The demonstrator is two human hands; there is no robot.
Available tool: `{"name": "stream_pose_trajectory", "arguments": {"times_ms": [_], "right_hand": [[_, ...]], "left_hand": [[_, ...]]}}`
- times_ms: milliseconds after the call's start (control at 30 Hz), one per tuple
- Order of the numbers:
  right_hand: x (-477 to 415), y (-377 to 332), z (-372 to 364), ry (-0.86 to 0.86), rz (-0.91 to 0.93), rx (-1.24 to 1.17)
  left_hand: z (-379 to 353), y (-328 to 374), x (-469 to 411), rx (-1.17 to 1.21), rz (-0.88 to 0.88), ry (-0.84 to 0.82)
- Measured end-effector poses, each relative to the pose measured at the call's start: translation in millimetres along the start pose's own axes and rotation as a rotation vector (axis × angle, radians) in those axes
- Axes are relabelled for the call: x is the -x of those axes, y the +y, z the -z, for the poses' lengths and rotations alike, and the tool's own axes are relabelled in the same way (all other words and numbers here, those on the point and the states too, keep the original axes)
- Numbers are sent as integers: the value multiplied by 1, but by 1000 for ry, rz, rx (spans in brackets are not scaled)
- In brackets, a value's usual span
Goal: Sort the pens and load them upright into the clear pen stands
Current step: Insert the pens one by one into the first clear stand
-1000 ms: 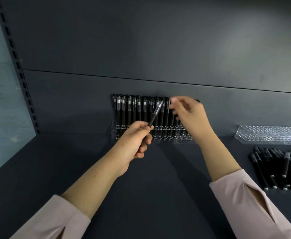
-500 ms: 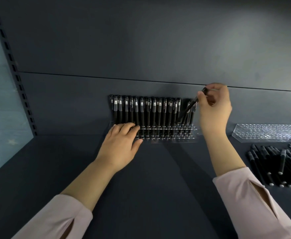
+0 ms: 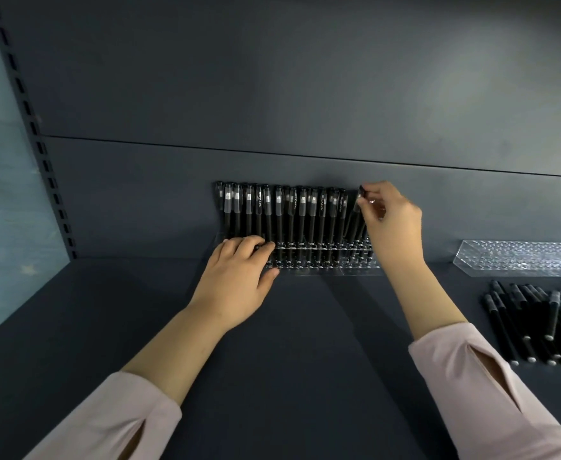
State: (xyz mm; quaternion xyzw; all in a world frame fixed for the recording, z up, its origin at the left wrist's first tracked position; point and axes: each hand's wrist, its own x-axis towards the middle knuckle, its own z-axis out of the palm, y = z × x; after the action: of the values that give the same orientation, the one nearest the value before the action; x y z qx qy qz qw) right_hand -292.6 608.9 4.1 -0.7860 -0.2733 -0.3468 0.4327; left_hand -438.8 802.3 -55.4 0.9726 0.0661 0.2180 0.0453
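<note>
Holding a pen at the right end of the loaded stand

The dark back panel fills the upper view, with a slotted upright running down its left side. Below it lies the dark shelf. Both forearms reach over the shelf from the near edge, in pale pink sleeves.

The loaded pen stand, of clear plastic, sits at the shelf's back edge, against the panel and about midway along it. A row of pens, black with caps up, stands upright in it from its left end almost to its right end. An empty pen stand, also clear, lies along the same back edge towards the right, well apart from the first. Loose pens lie flat in a heap near the shelf's right edge, in front of the empty stand.

The left hand holds the left front of the loaded stand, fingers bent over its top and thumb against its front wall. The right hand is raised at the stand's right end and pinches the cap of one pen between thumb and fingertips. This pen leans, cap to the right, with its lower end down among the stand's last holes. Whether it is fully seated cannot be told.
</note>
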Motion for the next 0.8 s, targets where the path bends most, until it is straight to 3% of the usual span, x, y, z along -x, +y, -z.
{"name": "stream_pose_trajectory", "arguments": {"times_ms": [500, 800], "right_hand": [[-10, -1, 20, -267, -25, 215], [-5, 34, 101, -485, -88, 273]], "left_hand": [[12, 11, -1, 0, 20, 17], [27, 100, -13, 157, 13, 32]]}}
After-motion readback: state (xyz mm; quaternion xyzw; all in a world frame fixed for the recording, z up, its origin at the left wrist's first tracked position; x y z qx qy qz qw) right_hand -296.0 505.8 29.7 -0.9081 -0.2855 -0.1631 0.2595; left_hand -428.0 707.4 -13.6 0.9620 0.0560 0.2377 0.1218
